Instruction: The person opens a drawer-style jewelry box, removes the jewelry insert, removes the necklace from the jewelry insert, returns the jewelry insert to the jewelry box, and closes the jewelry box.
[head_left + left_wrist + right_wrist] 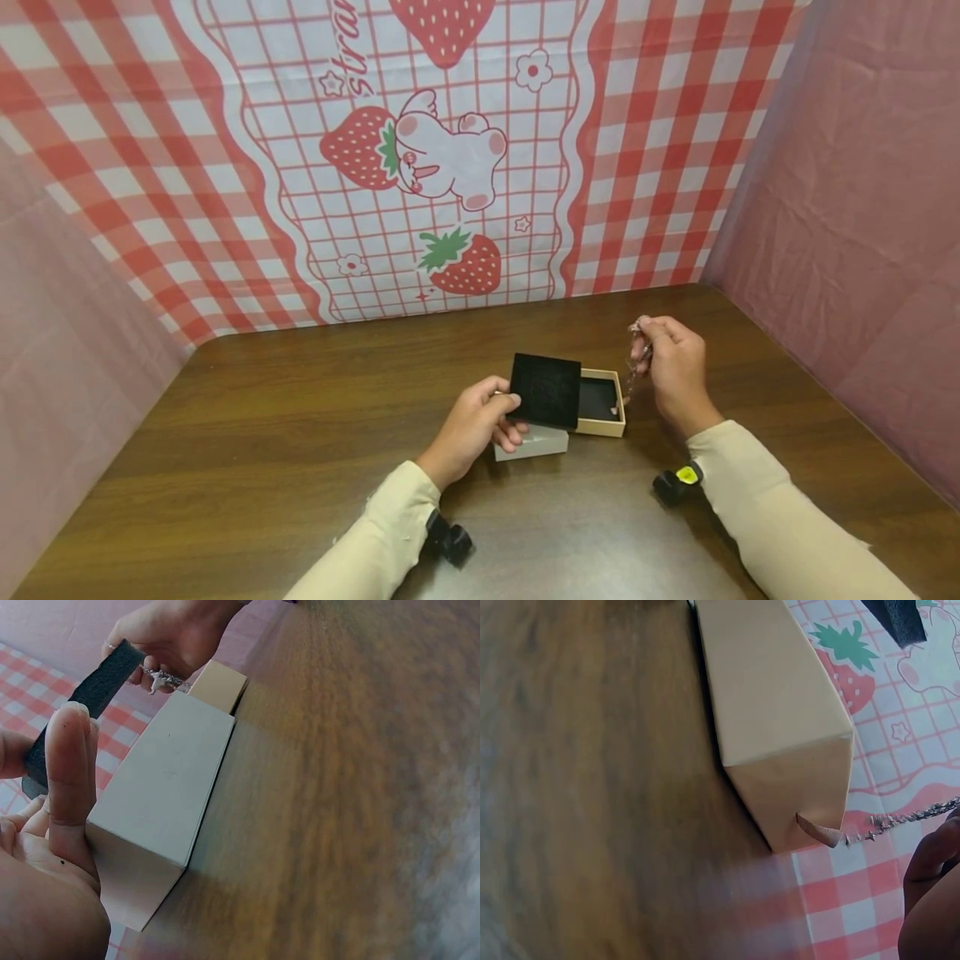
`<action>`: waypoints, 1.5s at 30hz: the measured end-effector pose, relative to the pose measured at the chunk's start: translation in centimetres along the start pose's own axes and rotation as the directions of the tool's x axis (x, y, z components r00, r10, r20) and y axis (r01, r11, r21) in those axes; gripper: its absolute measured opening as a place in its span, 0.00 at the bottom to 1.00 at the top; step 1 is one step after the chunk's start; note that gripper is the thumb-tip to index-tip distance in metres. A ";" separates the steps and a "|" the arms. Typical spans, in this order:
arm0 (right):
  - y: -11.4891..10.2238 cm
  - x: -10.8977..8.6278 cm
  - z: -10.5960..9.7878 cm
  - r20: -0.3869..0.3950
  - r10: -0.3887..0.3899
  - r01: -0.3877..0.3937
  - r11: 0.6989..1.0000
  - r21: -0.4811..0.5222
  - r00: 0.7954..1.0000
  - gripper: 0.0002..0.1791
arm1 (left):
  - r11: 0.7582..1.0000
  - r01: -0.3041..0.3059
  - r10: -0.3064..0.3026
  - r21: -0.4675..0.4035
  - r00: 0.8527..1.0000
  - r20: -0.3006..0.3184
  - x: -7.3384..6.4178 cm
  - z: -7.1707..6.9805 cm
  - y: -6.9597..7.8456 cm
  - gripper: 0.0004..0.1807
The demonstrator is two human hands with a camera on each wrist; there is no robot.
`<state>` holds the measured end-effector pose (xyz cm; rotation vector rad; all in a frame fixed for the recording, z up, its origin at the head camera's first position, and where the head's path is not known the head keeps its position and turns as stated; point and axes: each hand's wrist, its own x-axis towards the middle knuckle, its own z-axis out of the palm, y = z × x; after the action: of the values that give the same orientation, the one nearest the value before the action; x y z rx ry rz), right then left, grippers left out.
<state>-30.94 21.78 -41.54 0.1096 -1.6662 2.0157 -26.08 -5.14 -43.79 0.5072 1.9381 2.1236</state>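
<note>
My left hand [472, 421] pinches a square black foam pad [546, 390] between thumb and fingers, tilted above a small box. That box has a white outer sleeve [536, 444] and a tan drawer [600, 428] slid partly out to the right, its inside dark. To the right, my right hand [678, 371] holds up a thin silver chain [632, 379] by one part. The chain dangles beside the drawer's end. In the right wrist view its lower end reaches a small pull tab [817, 830] on the drawer; whether they are joined, I cannot tell.
The box rests on a brown wooden table [300, 467]. A red-and-white strawberry cloth [420, 192] hangs along the back edge, with pink cloth [862, 225] at both sides. Black wrist cameras [450, 540] are strapped to both sleeves.
</note>
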 end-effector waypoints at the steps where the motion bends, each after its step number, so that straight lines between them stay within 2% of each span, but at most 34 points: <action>1: 0.0 0.1 0.0 0.000 0.011 -0.011 1.000 -0.005 1.000 0.16 | 1.000 0.000 0.000 0.002 1.000 0.000 0.0 0.0 0.0 0.07; 6: 0.0 0.2 -0.1 0.001 0.044 -0.044 0.998 -0.036 0.999 0.16 | 1.000 0.003 -0.003 0.010 1.000 -0.002 0.0 -0.1 0.0 0.08; 13: 0.2 0.5 -0.7 0.005 0.052 -0.052 0.994 -0.099 0.999 0.17 | 1.000 0.009 -0.008 0.016 1.000 -0.006 -0.1 0.0 0.1 0.08; 22: 0.0 0.7 -1.2 0.019 0.074 -0.072 0.992 -0.106 0.997 0.17 | 1.000 0.011 -0.011 0.029 1.000 0.000 0.0 0.1 0.0 0.08; 27: -0.1 1.0 -1.7 0.063 0.102 -0.094 0.988 -0.127 0.993 0.17 | 0.999 0.016 -0.015 0.034 1.000 -0.002 0.1 0.1 0.1 0.08; 32: 0.2 1.4 -2.4 0.115 0.136 -0.114 0.977 -0.178 0.984 0.18 | 0.999 0.016 -0.016 0.037 1.000 -0.006 0.0 0.2 0.2 0.09; 39: 0.6 1.5 -2.6 0.171 0.189 -0.126 0.937 -0.325 0.967 0.20 | 0.999 0.019 -0.018 0.035 1.000 -0.005 0.0 0.1 0.2 0.09; 45: 1.0 1.5 -2.8 0.189 0.206 -0.132 0.929 -0.345 0.960 0.20 | 0.999 0.016 -0.016 0.039 1.000 -0.001 0.0 0.1 0.0 0.10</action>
<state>-31.94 24.75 -42.56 0.0759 -2.2019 1.8666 -26.08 -5.02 -43.77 0.4967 1.9809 2.0802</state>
